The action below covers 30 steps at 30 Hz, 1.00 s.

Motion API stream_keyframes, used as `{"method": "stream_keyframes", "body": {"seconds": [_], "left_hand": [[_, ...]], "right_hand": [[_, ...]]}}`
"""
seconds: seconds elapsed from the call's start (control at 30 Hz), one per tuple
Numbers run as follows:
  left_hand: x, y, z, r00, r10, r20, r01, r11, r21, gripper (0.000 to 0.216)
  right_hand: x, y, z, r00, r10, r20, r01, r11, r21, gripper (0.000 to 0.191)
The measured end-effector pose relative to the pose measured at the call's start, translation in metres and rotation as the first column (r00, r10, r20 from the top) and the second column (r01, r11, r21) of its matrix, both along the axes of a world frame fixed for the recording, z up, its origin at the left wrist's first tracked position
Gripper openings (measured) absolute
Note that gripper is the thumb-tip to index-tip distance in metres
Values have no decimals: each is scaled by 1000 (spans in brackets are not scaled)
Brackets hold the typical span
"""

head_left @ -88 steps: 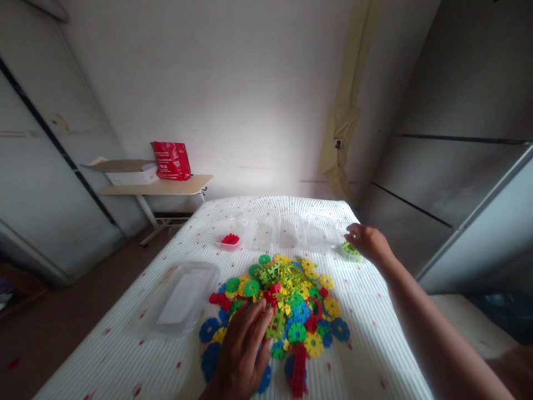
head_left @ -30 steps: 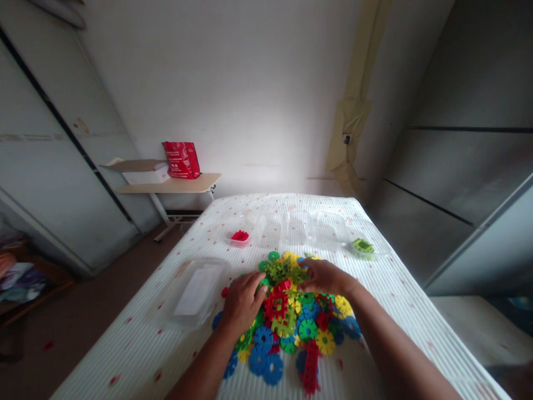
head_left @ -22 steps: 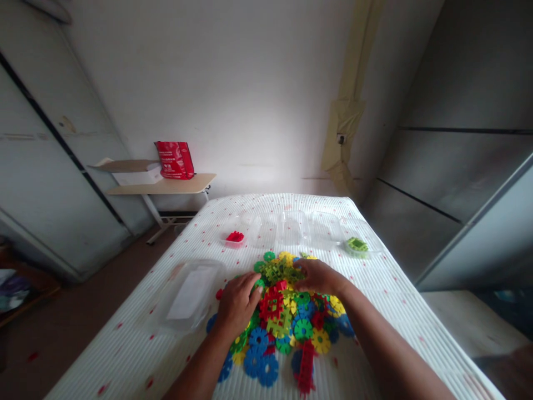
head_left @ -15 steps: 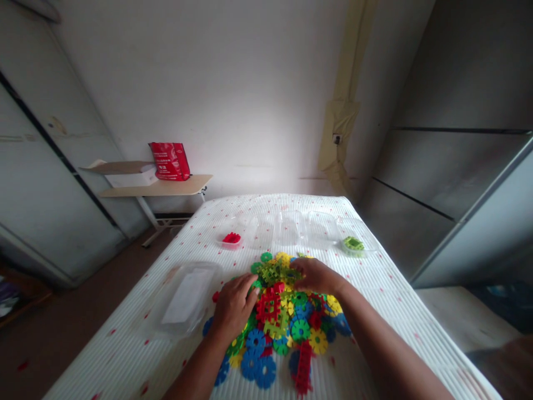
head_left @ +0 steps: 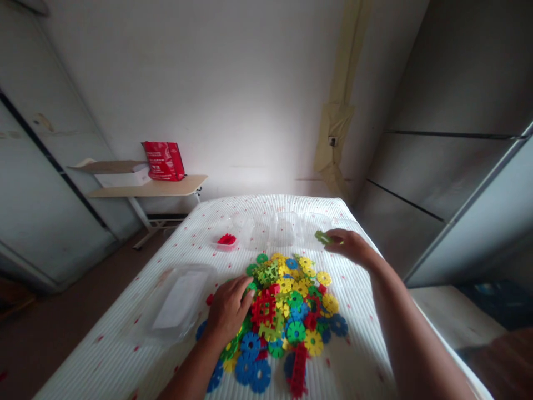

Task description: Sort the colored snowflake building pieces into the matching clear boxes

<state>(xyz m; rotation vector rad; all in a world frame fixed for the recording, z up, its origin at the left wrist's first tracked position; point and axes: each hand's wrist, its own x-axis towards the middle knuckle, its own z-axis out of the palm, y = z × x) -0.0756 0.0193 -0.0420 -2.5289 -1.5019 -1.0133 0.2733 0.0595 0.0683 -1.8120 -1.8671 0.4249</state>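
Note:
A light-green plastic building piece (head_left: 322, 237) is pinched in the fingers of my right hand (head_left: 350, 245), held above the table near the clear containers at the right. My left hand (head_left: 228, 312) lies at the left side of the pile, its fingers stretched out and its thumb apart. Between my arms are heaped blue, yellow and green notched discs (head_left: 296, 332). Among them lie a red square lattice piece (head_left: 263, 308), light-green lattice pieces (head_left: 266, 272) and a long red piece (head_left: 298, 371) at the near edge. My left hand hides some pieces beneath it.
Clear plastic containers (head_left: 286, 229) stand in a row beyond the pile; the leftmost holds red pieces (head_left: 227, 239). A clear lid or tray with white paper (head_left: 177, 300) lies at left. Behind, a side table (head_left: 175, 186) bears a red bag (head_left: 164, 161) and a box (head_left: 122, 176).
My right hand has moved from the pile up and to the right, carrying a light-green piece. My left hand stays by the pile. The view has shifted slightly.

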Motion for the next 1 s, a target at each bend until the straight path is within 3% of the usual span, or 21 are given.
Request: {"method": "stream_keyframes", "body": {"seconds": [0.1, 0.17, 0.47, 0.7, 0.87, 0.93, 1.0], "left_hand": [[0, 0, 0, 1000, 3, -6, -3, 1000, 4, 29], [0, 0, 0, 1000, 8, -9, -8, 1000, 9, 29], [0, 0, -1, 999, 14, -28, -15, 999, -36, 31], [0, 0, 0, 999, 7, -33, -9, 998, -63, 32], [0, -1, 0, 1000, 6, -10, -7, 997, -79, 31], [0, -1, 0, 1000, 10, 1, -10, 997, -72, 31], [0, -2, 0, 1000, 15, 10, -14, 998, -67, 31]], "right_hand": [[35, 23, 5, 919, -308, 247, 311, 950, 28, 34], [48, 38, 3, 846, -393, 361, 417, 909, 12, 34], [39, 71, -17, 782, -469, 410, 537, 841, -63, 41], [43, 69, -10, 766, -515, 385, 574, 817, -50, 35], [38, 48, 8, 798, -503, 331, 493, 862, 122, 35], [27, 30, 10, 872, -413, 262, 361, 905, 225, 33], [7, 2, 4, 963, -211, 169, 151, 939, 309, 31]]}}
